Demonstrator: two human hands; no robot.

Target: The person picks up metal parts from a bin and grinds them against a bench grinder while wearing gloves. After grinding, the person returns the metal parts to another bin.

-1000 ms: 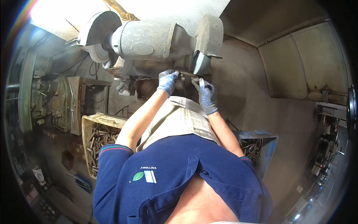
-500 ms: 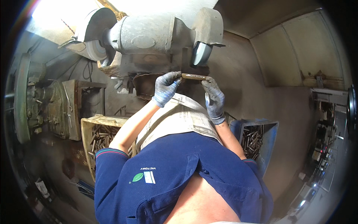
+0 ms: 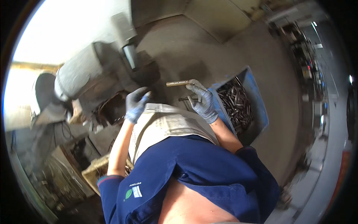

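Observation:
My right hand point(image 3: 203, 99), in a grey-blue glove, pinches one end of a short metal tube point(image 3: 176, 83) with a row of small holes along its side. The tube points leftward, roughly level, above newspaper sheets point(image 3: 175, 121) spread over my lap. To the left, my gloved left hand point(image 3: 136, 105) holds nothing; its thumb stands apart from the fingers, away from the tube. Beyond it is a grey double-ended bench grinder point(image 3: 80, 71), its right wheel point(image 3: 130, 56) showing under a guard.
A blue crate point(image 3: 263, 104) full of similar dark metal pieces point(image 3: 235, 102) stands on the floor at my right. At lower left is a worn yellowish crate point(image 3: 89, 173), partly behind my left arm. An oily machine point(image 3: 61, 173) stands farther left.
My left hand has let go of the tube and drawn away to the left. The right hand alone keeps it. The view has swung rightward, bringing more of the blue crate into sight.

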